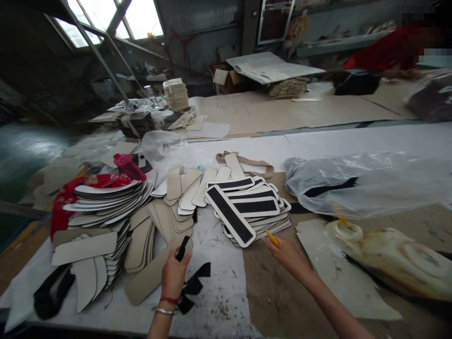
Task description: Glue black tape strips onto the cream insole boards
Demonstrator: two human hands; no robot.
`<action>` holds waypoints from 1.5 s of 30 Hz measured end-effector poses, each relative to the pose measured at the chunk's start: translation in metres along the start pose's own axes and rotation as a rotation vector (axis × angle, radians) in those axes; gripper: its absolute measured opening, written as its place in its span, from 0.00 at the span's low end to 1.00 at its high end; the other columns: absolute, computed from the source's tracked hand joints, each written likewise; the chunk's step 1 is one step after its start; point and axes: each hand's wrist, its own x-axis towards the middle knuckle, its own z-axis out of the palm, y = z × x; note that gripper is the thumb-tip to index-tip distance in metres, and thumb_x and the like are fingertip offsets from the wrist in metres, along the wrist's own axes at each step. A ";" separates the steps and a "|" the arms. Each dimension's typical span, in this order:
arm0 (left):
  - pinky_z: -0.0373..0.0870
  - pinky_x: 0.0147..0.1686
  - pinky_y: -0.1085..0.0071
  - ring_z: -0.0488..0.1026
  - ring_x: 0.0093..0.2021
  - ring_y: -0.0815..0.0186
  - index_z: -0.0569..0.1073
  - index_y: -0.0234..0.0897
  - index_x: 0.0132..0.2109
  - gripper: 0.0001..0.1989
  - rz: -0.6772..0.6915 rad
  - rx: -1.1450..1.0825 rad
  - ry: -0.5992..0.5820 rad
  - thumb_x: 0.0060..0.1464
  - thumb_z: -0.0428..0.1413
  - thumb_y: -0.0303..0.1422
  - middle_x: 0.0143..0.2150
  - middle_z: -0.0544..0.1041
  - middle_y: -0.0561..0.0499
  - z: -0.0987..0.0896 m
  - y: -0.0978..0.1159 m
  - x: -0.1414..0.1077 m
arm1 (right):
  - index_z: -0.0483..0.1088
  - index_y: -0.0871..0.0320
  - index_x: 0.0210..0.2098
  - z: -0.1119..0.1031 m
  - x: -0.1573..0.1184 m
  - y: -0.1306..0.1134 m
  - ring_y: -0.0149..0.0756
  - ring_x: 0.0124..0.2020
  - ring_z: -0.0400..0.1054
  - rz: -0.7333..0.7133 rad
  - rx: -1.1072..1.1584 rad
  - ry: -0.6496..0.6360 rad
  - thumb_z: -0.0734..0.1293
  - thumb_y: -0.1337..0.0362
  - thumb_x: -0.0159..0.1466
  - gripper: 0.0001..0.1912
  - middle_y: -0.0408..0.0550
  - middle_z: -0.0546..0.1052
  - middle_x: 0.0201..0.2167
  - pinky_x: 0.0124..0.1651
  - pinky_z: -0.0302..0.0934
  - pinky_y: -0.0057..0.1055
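My left hand [174,270] is closed around a black strip [182,248], whose end sticks up past the fingers. Beneath and beside that hand lies a long beige rounded panel [146,282]. Loose black strips [196,282] are on the white sheet just right of the wrist. My right hand [289,256] grips a slim yellow tool [272,238]; its exact kind cannot be made out. Directly ahead of the right hand is a pile of white-edged panels with black centres [257,206]. One such panel [231,216] lies slanted across the front of the pile.
Stacks of beige and white panels [102,249] spread to the left, by a red bag [63,207] and a pink bottle [129,165]. On the right are clear plastic [370,183] and a yellowed container [395,256]. A person in a red sleeve [381,52] is at the far right.
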 end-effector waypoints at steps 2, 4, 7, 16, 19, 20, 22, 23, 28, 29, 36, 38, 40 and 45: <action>0.63 0.43 0.61 0.70 0.46 0.50 0.59 0.30 0.57 0.32 -0.079 0.232 0.046 0.47 0.53 0.41 0.46 0.73 0.35 -0.024 -0.021 0.010 | 0.59 0.57 0.20 0.019 0.007 -0.008 0.27 0.16 0.54 0.076 0.181 -0.116 0.58 0.46 0.56 0.21 0.40 0.63 0.15 0.20 0.47 0.25; 0.64 0.42 0.59 0.70 0.47 0.47 0.52 0.27 0.60 0.36 -0.147 0.356 0.030 0.49 0.51 0.43 0.47 0.72 0.31 -0.041 -0.040 0.018 | 0.58 0.57 0.21 0.034 0.011 -0.019 0.25 0.13 0.50 0.160 0.340 -0.164 0.60 0.46 0.54 0.20 0.37 0.60 0.13 0.18 0.45 0.24; 0.64 0.41 0.58 0.71 0.46 0.47 0.52 0.30 0.60 0.34 -0.185 0.381 0.001 0.50 0.48 0.44 0.47 0.72 0.32 -0.053 -0.061 0.025 | 0.55 0.55 0.20 0.042 0.018 -0.031 0.24 0.12 0.46 0.209 0.460 -0.122 0.63 0.50 0.51 0.17 0.34 0.56 0.11 0.16 0.42 0.24; 0.62 0.25 0.68 0.68 0.25 0.59 0.72 0.35 0.33 0.23 -0.038 -0.330 -0.111 0.38 0.56 0.51 0.20 0.68 0.52 -0.032 0.020 0.016 | 0.61 0.54 0.22 -0.031 0.014 -0.034 0.36 0.23 0.61 0.013 -0.125 0.291 0.58 0.48 0.56 0.17 0.45 0.68 0.20 0.27 0.51 0.30; 0.51 0.18 0.74 0.53 0.16 0.72 0.71 0.34 0.30 0.23 -0.031 -0.678 -0.407 0.44 0.53 0.52 0.15 0.55 0.58 -0.010 0.082 -0.013 | 0.65 0.55 0.25 -0.034 -0.004 -0.057 0.37 0.26 0.63 -0.125 -0.141 0.173 0.54 0.48 0.60 0.19 0.46 0.70 0.23 0.32 0.54 0.31; 0.53 0.19 0.74 0.54 0.18 0.72 0.72 0.34 0.31 0.23 -0.013 -0.751 -0.484 0.46 0.53 0.52 0.16 0.57 0.57 -0.001 0.101 -0.023 | 0.67 0.56 0.25 -0.030 -0.009 -0.067 0.36 0.28 0.64 -0.214 -0.081 0.060 0.55 0.49 0.61 0.20 0.46 0.70 0.25 0.33 0.56 0.31; 0.60 0.24 0.74 0.62 0.24 0.69 0.73 0.34 0.31 0.22 0.059 -0.804 -0.521 0.47 0.53 0.51 0.21 0.65 0.52 0.017 0.131 -0.042 | 0.71 0.56 0.31 -0.020 -0.014 -0.085 0.35 0.32 0.65 -0.369 0.070 -0.124 0.57 0.50 0.60 0.18 0.47 0.71 0.30 0.37 0.57 0.30; 0.64 0.31 0.73 0.67 0.31 0.66 0.74 0.35 0.32 0.21 0.107 -0.808 -0.511 0.46 0.54 0.50 0.27 0.70 0.49 0.024 0.142 -0.048 | 0.71 0.56 0.33 -0.017 -0.015 -0.092 0.35 0.34 0.65 -0.417 0.138 -0.178 0.58 0.51 0.60 0.18 0.47 0.71 0.31 0.38 0.58 0.29; 0.58 0.54 0.65 0.62 0.55 0.57 0.74 0.39 0.45 0.18 0.223 -0.828 -0.669 0.53 0.51 0.45 0.55 0.66 0.46 0.035 0.166 -0.051 | 0.73 0.56 0.34 -0.034 -0.009 -0.103 0.35 0.35 0.65 -0.411 0.160 -0.218 0.61 0.55 0.60 0.14 0.46 0.72 0.31 0.40 0.57 0.30; 0.57 0.56 0.65 0.60 0.56 0.58 0.74 0.39 0.44 0.17 0.256 -0.836 -0.705 0.55 0.50 0.43 0.57 0.65 0.46 0.034 0.168 -0.048 | 0.74 0.55 0.34 -0.040 -0.007 -0.103 0.35 0.34 0.65 -0.401 0.103 -0.198 0.61 0.55 0.60 0.13 0.46 0.72 0.30 0.39 0.57 0.30; 0.59 0.55 0.61 0.59 0.57 0.55 0.73 0.38 0.46 0.19 0.162 -0.975 -0.858 0.56 0.47 0.43 0.60 0.61 0.46 0.035 0.178 -0.048 | 0.72 0.55 0.38 -0.030 -0.006 -0.115 0.34 0.33 0.63 -0.404 0.267 -0.220 0.68 0.60 0.52 0.14 0.43 0.72 0.33 0.37 0.58 0.28; 0.55 0.57 0.62 0.59 0.57 0.56 0.74 0.38 0.45 0.19 0.173 -0.933 -0.799 0.55 0.48 0.44 0.57 0.65 0.46 0.041 0.176 -0.053 | 0.71 0.58 0.35 -0.016 -0.008 -0.118 0.33 0.31 0.63 -0.329 0.402 -0.239 0.67 0.61 0.52 0.11 0.43 0.71 0.30 0.35 0.58 0.27; 0.55 0.57 0.61 0.61 0.56 0.54 0.74 0.37 0.44 0.20 0.183 -0.873 -0.779 0.52 0.51 0.45 0.54 0.69 0.44 0.043 0.174 -0.053 | 0.71 0.59 0.34 -0.009 -0.008 -0.116 0.33 0.31 0.63 -0.267 0.482 -0.267 0.65 0.60 0.54 0.11 0.43 0.71 0.29 0.34 0.59 0.27; 0.62 0.50 0.60 0.67 0.50 0.54 0.68 0.37 0.53 0.30 0.307 -0.778 -0.828 0.45 0.57 0.48 0.49 0.72 0.42 0.034 0.184 0.006 | 0.70 0.57 0.29 -0.025 -0.003 -0.084 0.35 0.29 0.64 -0.206 0.312 -0.221 0.63 0.57 0.52 0.11 0.44 0.72 0.26 0.33 0.60 0.29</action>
